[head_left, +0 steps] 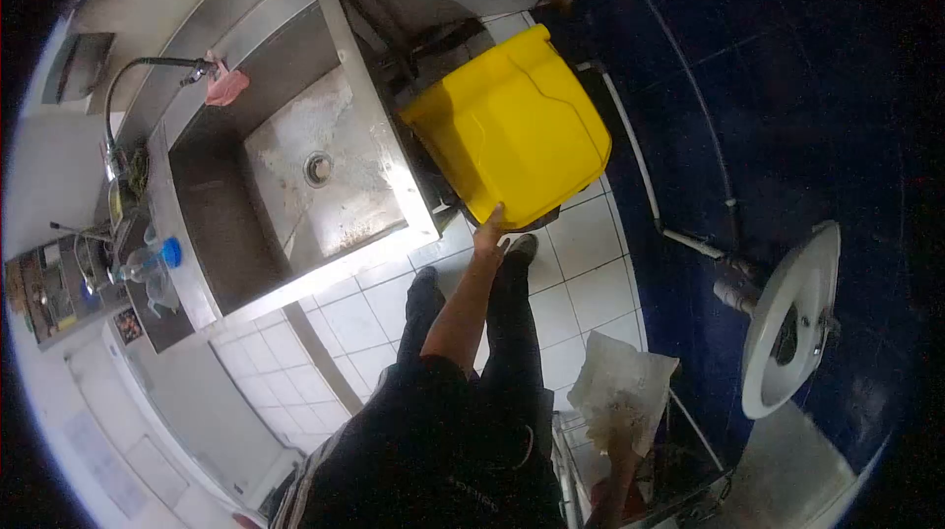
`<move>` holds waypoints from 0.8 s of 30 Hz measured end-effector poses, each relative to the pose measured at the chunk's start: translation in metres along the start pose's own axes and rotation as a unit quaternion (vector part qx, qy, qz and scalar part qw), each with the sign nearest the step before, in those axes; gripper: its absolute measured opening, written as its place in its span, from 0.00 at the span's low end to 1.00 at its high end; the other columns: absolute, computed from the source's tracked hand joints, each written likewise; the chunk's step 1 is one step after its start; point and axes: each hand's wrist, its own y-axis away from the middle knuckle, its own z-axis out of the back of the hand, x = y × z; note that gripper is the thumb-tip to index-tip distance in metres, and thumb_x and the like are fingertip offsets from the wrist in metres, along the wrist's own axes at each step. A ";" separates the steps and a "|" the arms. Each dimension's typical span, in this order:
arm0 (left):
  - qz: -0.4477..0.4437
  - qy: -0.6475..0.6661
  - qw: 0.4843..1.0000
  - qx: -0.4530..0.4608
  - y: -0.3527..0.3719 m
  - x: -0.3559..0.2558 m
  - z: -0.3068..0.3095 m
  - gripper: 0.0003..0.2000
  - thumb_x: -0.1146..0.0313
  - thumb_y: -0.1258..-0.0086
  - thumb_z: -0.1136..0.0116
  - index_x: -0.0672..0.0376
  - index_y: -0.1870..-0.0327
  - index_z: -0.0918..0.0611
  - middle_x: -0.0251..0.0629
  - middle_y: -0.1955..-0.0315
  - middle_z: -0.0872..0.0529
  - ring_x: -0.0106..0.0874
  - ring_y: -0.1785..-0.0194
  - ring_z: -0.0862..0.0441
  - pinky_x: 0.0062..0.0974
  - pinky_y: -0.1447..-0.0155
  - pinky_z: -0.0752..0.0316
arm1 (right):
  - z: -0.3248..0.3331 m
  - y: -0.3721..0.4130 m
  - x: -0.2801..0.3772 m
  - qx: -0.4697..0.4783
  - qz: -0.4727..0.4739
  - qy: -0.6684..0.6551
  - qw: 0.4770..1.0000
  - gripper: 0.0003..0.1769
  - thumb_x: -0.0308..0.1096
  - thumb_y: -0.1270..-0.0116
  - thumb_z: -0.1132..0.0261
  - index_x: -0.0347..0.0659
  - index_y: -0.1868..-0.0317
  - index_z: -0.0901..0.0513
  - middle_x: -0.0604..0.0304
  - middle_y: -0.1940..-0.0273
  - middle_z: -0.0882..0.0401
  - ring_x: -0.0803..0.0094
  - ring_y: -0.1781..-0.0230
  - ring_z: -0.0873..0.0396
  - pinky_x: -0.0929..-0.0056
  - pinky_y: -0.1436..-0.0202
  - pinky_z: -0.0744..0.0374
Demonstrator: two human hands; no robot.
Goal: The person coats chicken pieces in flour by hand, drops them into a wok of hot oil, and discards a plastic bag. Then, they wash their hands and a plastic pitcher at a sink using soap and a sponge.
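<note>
A large yellow bin lid [522, 125] lies tilted beside the sink, over a dark bin edge. My left hand [489, 234] grips the near edge of this lid, with the thumb on top and the other fingers mostly hidden underneath. At the lower right, my right hand [620, 442] holds a crumpled, stained whitish sheet [620, 381]. That hand is dim, and its fingers are partly blurred against the sheet.
A steel sink [325, 116] with a drain stands on the left, a pink cloth [226, 86] hanging at its tap. A blue-capped bottle [148, 261] is beside it. On the right are a white washbasin [756, 372] and wall pipes [635, 145]. White tiles [571, 244] cover the floor.
</note>
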 end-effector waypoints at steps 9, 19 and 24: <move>0.042 0.072 0.995 0.047 0.023 -0.018 -0.008 0.31 0.43 0.36 0.37 0.45 0.35 0.28 0.32 0.35 0.29 0.28 0.33 0.34 0.36 0.31 0.45 | 0.034 -0.082 -0.058 -0.029 -0.031 -0.117 0.992 0.26 0.38 0.25 0.47 0.47 0.29 0.35 0.56 0.28 0.39 0.57 0.27 0.42 0.52 0.22 0.50; -0.083 0.167 0.980 0.076 0.181 -0.134 -0.122 0.31 0.40 0.30 0.47 0.57 0.38 0.29 0.40 0.46 0.22 0.37 0.45 0.24 0.41 0.39 0.28 | 0.067 -0.260 0.044 -0.137 0.173 -0.142 0.965 0.37 0.37 0.44 0.29 0.51 0.33 0.30 0.54 0.36 0.28 0.52 0.35 0.30 0.43 0.35 0.33; -0.095 0.302 0.931 0.181 0.189 -0.202 -0.134 0.32 0.47 0.33 0.38 0.62 0.38 0.32 0.46 0.45 0.24 0.39 0.43 0.24 0.45 0.37 0.29 | 0.138 -0.376 0.157 0.010 0.143 -0.033 0.989 0.49 0.38 0.48 0.28 0.51 0.25 0.41 0.51 0.29 0.37 0.53 0.26 0.42 0.44 0.25 0.48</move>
